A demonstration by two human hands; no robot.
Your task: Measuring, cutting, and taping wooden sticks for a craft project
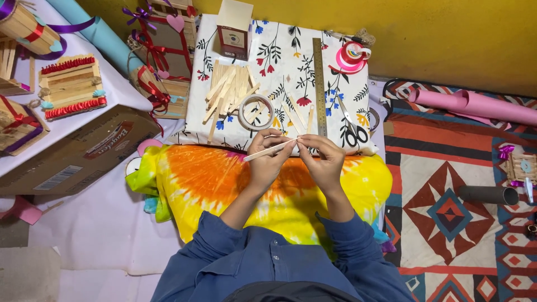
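- Nearest, a wooden craft stick (269,150) is being held between both hands over a tie-dyed orange and yellow cushion (224,184); the left hand (267,159) is being closed around its lower part, and the fingers of the right hand (324,159) are being pinched together on its upper end.
- Just beyond, the stick is being kept above the near edge of a floral-covered board (279,61), clear of the surface.
- Further out, a roll of clear tape (255,112) is lying just beside a loose pile of sticks (229,89); a metal ruler (320,84) and scissors (353,130) are lying to the right.
- Farthest, a small box (234,28) and a pink ribbon spool (351,56) are standing at the far edge.
- Risk, as judged: the thin stick is being gripped at its two ends only, so uneven pressure could be bending or snapping it; a slackened pinch could be letting it drop onto the soft cushion and roll out of reach.
- Risk, as judged: a forward sweep of either hand could be scattering the loose pile.
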